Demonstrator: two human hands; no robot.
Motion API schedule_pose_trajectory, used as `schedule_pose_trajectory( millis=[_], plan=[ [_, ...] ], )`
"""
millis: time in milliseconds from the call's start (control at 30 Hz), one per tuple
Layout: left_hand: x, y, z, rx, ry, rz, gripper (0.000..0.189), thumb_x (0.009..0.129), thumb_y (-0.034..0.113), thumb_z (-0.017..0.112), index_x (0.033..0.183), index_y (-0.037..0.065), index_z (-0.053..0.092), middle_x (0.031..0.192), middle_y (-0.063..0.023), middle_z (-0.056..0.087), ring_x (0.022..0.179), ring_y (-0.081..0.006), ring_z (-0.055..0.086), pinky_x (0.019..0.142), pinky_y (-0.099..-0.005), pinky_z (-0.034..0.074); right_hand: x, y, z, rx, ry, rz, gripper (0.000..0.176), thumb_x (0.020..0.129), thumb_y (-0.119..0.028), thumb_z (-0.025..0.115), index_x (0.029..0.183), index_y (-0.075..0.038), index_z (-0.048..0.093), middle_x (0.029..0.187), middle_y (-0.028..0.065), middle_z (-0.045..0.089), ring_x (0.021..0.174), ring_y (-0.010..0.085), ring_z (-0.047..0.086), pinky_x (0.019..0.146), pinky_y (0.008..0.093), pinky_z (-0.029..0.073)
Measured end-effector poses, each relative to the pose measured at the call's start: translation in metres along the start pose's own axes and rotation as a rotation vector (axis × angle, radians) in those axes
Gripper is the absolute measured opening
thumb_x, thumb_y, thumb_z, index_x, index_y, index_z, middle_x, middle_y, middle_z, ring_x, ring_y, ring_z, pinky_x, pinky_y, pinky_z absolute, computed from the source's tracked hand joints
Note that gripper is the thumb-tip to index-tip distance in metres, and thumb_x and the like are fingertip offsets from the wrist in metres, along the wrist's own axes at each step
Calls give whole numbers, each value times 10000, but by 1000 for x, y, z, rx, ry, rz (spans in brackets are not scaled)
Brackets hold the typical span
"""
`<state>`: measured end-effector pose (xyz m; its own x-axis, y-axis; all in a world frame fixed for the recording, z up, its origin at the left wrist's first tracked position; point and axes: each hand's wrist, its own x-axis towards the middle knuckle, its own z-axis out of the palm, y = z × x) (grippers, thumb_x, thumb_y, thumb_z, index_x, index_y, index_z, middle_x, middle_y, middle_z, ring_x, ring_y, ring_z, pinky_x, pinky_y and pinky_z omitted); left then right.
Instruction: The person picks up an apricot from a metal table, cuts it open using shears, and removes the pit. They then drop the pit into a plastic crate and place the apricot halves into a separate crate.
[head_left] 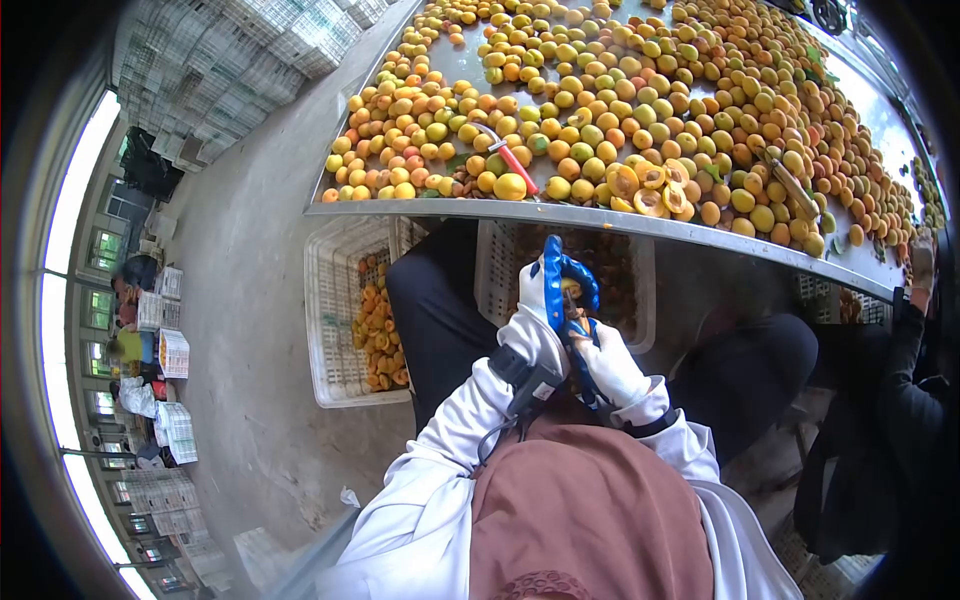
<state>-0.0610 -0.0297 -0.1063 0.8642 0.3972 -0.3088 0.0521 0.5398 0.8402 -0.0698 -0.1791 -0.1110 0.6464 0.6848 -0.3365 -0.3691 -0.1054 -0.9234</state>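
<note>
Both my hands, in white gloves with blue coated palms and fingers, meet just below the front edge of the metal table (pixel 640 222). My left hand (pixel 556 284) is wrapped round a yellow-orange apricot (pixel 571 287). Close beside it, my right hand (pixel 600 350) is closed on a small knife (pixel 572 304), whose blade is at the fruit. On the table lies a red-handled knife (pixel 514 168) with a curved blade, near the edge. Several halved apricots (pixel 650 190) lie to its right among many whole apricots (pixel 600 90).
A white crate (pixel 322 330) with halved apricots (pixel 378 330) stands on the floor at left. Another crate (pixel 495 275) sits under the table behind my hands. A brown-handled knife (pixel 795 188) lies among the fruit. A co-worker's arm (pixel 905 330) reaches in at right. Crates are stacked at upper left.
</note>
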Motion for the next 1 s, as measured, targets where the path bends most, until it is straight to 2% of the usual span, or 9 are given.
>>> schedule_pose_trajectory(
  millis=[33,133,333,433,467,533,667,867,1000],
  plan=[
    [-1,6,1,-58,-2,-99,552,1011,503,538,742,36,661,650,-114,662,545,-228,646,530,-350,548,-1,-3,-2,0,0,0,289,1020,-223,567,1127,37,631,920,82,685,811,143,600,761,316,499],
    [-6,13,2,-62,-48,-146,544,1009,489,538,703,47,623,607,-120,630,486,-240,612,474,-358,520,-4,-11,-7,28,-90,35,295,1027,-231,548,1139,28,636,925,38,659,809,98,539,746,287,490],
    [-8,24,-6,-37,-91,-237,582,1022,463,528,654,23,628,583,-115,623,483,-248,613,466,-346,504,-6,-20,-9,25,-233,170,310,1025,-248,547,1145,22,641,925,51,666,809,109,574,731,288,492],
    [-9,21,-6,140,-99,-58,599,1021,455,546,636,5,636,567,-118,622,468,-222,608,470,-334,501,-6,-14,-3,-52,-198,170,313,1013,-247,571,1148,28,639,927,54,668,811,124,588,740,300,497],
    [-10,13,-6,218,-44,89,609,1021,452,552,633,-10,639,561,-121,624,456,-206,602,465,-327,497,-3,2,1,-183,-122,42,284,1017,-234,571,1142,13,634,904,42,653,776,114,571,707,296,494],
    [-8,4,-9,195,67,119,600,1019,451,556,644,-10,635,564,-122,624,449,-215,600,442,-324,480,0,10,3,-312,-46,-93,255,1020,-221,571,1135,-1,629,881,30,638,742,104,555,675,293,491],
    [-10,7,-10,120,121,6,600,1018,465,552,643,1,622,552,-115,612,443,-216,596,422,-321,464,0,4,1,-203,-130,37,273,1020,-234,586,1165,-7,630,899,52,656,762,118,583,682,303,510],
    [-8,16,-17,55,-235,84,658,1035,500,486,599,20,597,525,-106,582,423,-211,568,411,-308,441,-3,-8,0,-72,-194,116,345,1014,-318,601,1162,-8,636,897,58,664,736,127,599,665,294,516],
    [-4,20,-20,167,-275,78,772,1073,482,352,540,-14,609,514,-152,567,456,-265,581,478,-351,486,-5,-13,-5,97,-283,191,437,990,-420,619,1119,-4,654,875,52,661,706,119,593,639,283,507]
  ],
)
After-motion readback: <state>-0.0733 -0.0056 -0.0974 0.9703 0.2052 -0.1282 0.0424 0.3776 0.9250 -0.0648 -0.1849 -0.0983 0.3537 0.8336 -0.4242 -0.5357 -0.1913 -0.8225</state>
